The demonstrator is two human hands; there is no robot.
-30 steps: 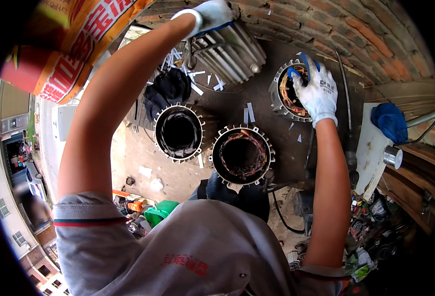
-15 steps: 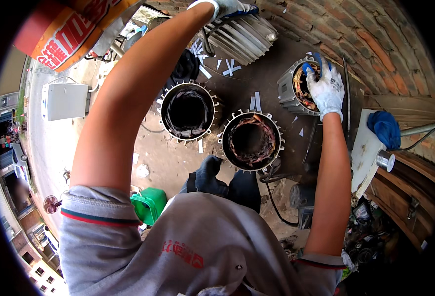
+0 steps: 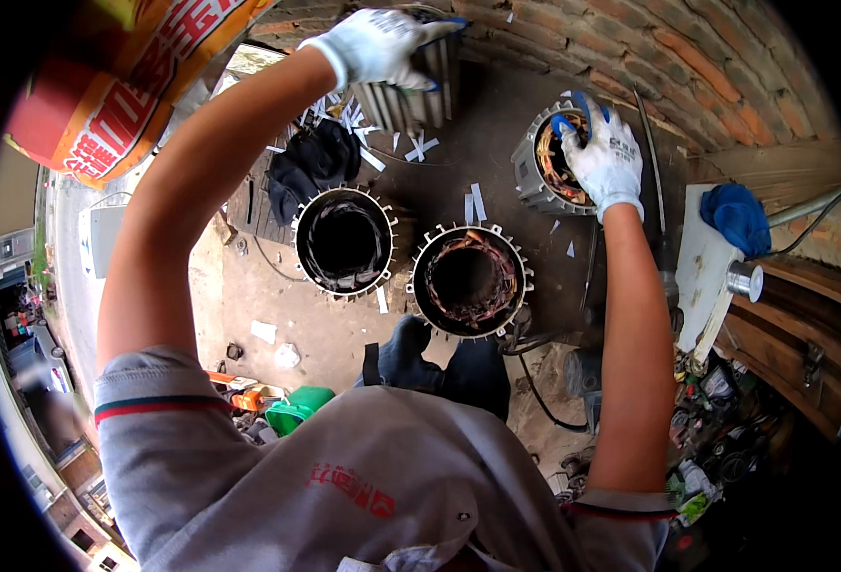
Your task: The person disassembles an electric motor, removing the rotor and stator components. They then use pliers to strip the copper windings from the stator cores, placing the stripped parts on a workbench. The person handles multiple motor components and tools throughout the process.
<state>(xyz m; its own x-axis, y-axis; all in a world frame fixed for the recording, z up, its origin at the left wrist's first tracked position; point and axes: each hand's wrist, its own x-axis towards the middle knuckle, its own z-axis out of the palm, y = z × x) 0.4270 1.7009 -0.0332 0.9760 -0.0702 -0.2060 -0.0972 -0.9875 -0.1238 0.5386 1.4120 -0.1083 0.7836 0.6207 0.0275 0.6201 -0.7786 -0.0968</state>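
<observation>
left white-gloved hand, fingers spread, over a grey ribbed metal casing; right white-gloved hand, fingers parted, at a grey round copper-wound metal housing near the brown brick wall.

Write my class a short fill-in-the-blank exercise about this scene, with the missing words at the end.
1. The left hand, at a ribbed metal body, and the right hand, at a toothed housing, wear gloves of white and ____.
2. The housing with reddish windings stands to the ____ of the housing with black windings.
3. The wall at the upper right is built of ____.
4. The plastic container left of the person's legs is ____.

Missing words: blue; right; brick; green.
</observation>
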